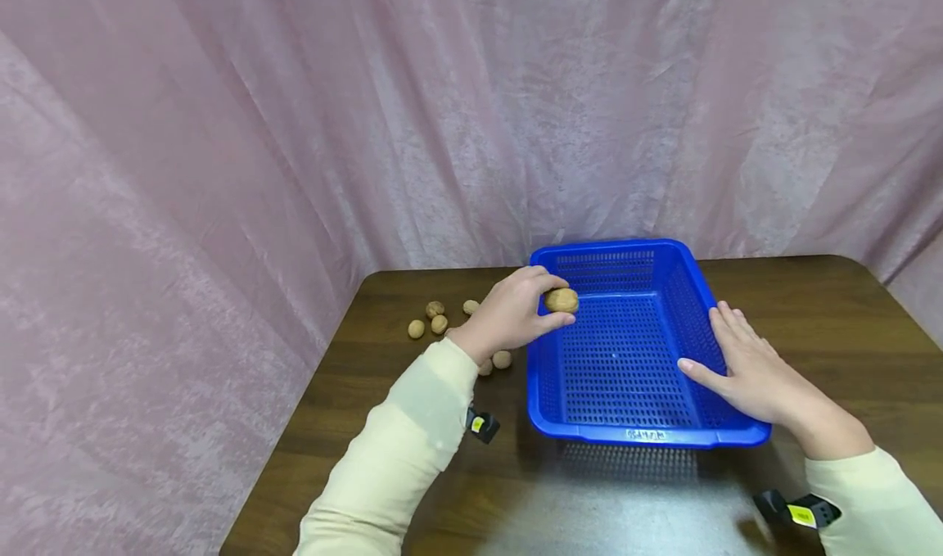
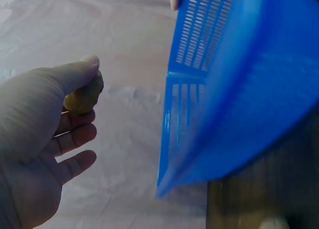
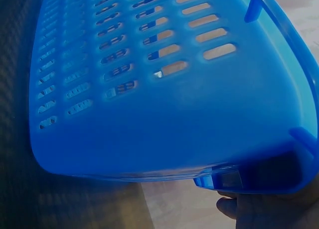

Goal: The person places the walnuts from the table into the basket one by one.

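My left hand [image 1: 519, 306] pinches a tan walnut [image 1: 561, 300] between thumb and fingers, above the left rim of a blue plastic basket [image 1: 648, 437]. In the left wrist view the walnut [image 2: 84, 98] sits at the fingertips, apart from the basket wall [image 2: 239, 114]. On the basket's right rim rests my right hand [image 1: 755, 368], its fingers straight along the outside and its thumb over the inner side. The slotted outer wall [image 3: 149, 124] fills the right wrist view, where most of that hand is hidden.
Several loose walnuts [image 1: 439, 324] lie on the brown wooden table [image 1: 810, 318] left of the basket, some partly behind the left forearm. A pink curtain [image 1: 442, 130] hangs along the table's back edge. Each wrist carries a small black device [image 1: 799, 511].
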A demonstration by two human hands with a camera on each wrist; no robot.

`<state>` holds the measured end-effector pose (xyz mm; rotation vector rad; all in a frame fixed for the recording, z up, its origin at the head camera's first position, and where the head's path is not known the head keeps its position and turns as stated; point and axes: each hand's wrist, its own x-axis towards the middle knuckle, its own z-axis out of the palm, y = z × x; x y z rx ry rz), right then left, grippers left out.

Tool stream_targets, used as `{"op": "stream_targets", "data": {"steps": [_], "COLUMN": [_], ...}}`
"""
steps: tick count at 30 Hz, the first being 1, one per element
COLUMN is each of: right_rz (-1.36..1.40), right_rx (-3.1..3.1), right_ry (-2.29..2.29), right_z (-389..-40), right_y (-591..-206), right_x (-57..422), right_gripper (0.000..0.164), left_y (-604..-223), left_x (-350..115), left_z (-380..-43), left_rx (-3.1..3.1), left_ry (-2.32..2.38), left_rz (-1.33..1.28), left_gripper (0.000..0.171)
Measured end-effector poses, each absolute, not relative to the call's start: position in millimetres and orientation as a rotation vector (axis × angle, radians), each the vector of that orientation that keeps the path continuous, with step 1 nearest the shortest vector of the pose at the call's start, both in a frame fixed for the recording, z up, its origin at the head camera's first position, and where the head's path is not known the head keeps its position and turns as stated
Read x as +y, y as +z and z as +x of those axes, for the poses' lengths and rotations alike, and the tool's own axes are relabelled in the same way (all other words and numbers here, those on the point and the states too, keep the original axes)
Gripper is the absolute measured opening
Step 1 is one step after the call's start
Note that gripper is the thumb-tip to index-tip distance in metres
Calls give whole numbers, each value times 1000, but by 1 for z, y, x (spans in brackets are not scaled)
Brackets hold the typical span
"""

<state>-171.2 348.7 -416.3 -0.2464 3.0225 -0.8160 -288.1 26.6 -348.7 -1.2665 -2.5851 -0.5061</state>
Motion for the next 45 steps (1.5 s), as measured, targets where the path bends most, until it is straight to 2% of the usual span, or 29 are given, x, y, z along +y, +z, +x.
{"op": "stream_targets", "data": {"steps": [9, 15, 21, 27, 33, 45], "right_rz": [-216, -214, -201, -208, -199, -148], "right_rx": [3020, 3018, 3000, 3004, 3021, 3077], "right_ry": [-802, -790, -802, -810, -782, -660], "right_z": [-168, -164, -160, -156, -149, -139], "right_y": [-415, -412, -409, -411, -411, -407], "right_x": [349, 352, 354, 356, 356, 356], "right_gripper": [96, 96, 96, 96, 96, 98], "left_y": [-344, -351, -367, -399, -421, -427], "left_x": [89, 123, 148, 159, 161, 165], "left_z": [-308, -319, -330, -336, -332, -322], "left_rx": [-2658, -2702, -2747, -2846, -2965, -3192], "left_ry": [-681, -993, -1220, -1373, -1306, -809], "left_rz": [-1300, -1312, -1212, -1071, -1060, -1223], "left_gripper": [46, 44, 45, 45, 44, 38]}}
